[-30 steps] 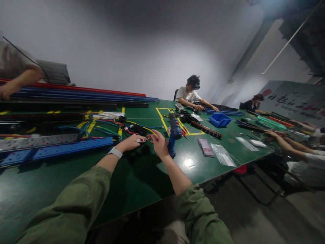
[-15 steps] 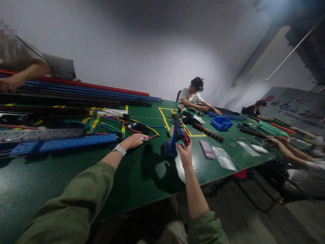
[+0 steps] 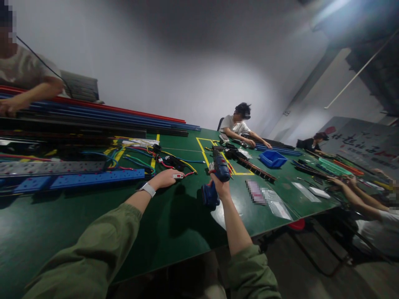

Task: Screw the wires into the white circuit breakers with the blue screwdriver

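Observation:
My right hand (image 3: 222,190) is wrapped round the grip of a blue cordless drill (image 3: 222,168), just under its body. The drill's battery base (image 3: 210,197) shows below, at or just above the table top. My left hand (image 3: 164,179), with a pale watch band at the wrist, is closed on a small white switch with a red rocker (image 3: 178,176); its fingers are partly hidden. Red and yellow wires (image 3: 190,172) run beside the switch. Left of that hand lies a long blue power strip (image 3: 98,178) with rows of sockets.
The green table (image 3: 149,245) carries blue and red rails (image 3: 131,114) at the back left. Right of the drill are a dark copper-edged strip (image 3: 255,169), a blue bin (image 3: 272,158), a phone (image 3: 255,192) and plastic bags (image 3: 277,205). Several co-workers sit around the table.
My right hand has gone from loosely touching the drill's side to closing round its grip. My left hand stays on the switch. The view has tilted slightly.

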The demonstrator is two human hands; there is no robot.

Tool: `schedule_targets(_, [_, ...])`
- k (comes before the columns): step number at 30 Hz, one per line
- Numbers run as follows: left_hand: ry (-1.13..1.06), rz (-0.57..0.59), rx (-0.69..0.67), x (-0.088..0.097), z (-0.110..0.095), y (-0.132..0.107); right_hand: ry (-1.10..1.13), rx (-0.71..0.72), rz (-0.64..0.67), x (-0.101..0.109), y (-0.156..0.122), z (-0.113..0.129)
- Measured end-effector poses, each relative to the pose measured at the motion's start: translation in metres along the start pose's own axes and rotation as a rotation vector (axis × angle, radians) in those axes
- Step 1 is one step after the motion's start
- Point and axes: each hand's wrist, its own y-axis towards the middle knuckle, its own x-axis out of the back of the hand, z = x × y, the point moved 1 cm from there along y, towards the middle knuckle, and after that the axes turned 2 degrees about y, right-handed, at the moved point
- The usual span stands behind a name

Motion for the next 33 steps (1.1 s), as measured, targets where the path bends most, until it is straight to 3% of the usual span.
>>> schedule_targets(9, [-0.033,0.001,0.013,0.003,-0.006,-0.002,-0.012,-0.182,0.187,-0.003,-0.065,0.035])
schedule_targets(14, [-0.02,0.002,-0.029,0.002,-0.001,0.004,-0.028,-0.272,0.277,-0.003,-0.087,0.049])
schedule_targets(18, [-0.001,0.011,-0.068,0.0,0.005,0.007,-0.072,-0.335,0.323,-0.007,-0.094,0.058])
schedule_targets(25, [-0.007,0.018,-0.002,-0.004,0.01,0.007,-0.067,-0.365,0.357,-0.016,-0.09,0.064])
schedule_targets(33, [-0.067,0.016,0.049,-0.001,-0.003,0.005,-0.095,-0.371,0.347,-0.017,-0.089,0.058])
